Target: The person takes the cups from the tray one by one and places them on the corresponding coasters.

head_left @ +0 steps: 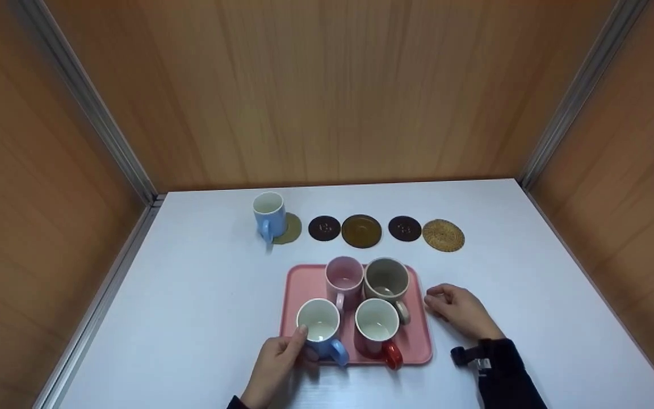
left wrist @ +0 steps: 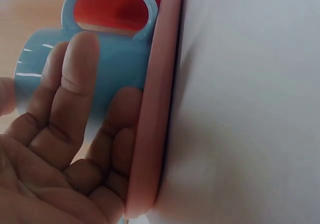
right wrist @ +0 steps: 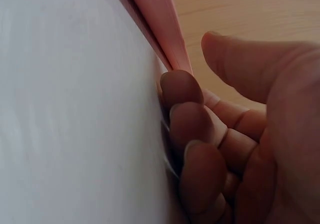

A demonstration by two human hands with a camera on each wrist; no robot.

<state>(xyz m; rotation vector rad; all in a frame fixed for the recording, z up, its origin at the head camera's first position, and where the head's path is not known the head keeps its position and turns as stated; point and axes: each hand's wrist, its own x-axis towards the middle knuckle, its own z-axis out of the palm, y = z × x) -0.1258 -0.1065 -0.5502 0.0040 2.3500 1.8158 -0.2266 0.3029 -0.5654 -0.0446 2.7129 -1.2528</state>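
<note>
On the pink tray [head_left: 424, 346] stand two rows of mugs. My left hand [head_left: 277, 359] holds the front-left blue mug [head_left: 318, 338], its thumb at the rim and its fingers along the outer side. In the left wrist view, the fingers [left wrist: 80, 69] lie over the blue mug [left wrist: 117, 59], below its handle. Beside it is a white mug with a red handle [head_left: 392, 355]. Behind are a pink mug [head_left: 345, 278] and a grey-beige mug [head_left: 386, 278]. My right hand [head_left: 463, 312] rests on the table just right of the tray, fingers loosely curled, holding nothing.
Another blue mug [head_left: 270, 216] stands at the back left, partly over an olive coaster [head_left: 291, 230]. To its right lie a dark coaster [head_left: 324, 228], a brown round coaster [head_left: 361, 231], another dark coaster [head_left: 405, 228] and a woven coaster [head_left: 443, 235]. Wooden panels enclose the white table [head_left: 191, 295].
</note>
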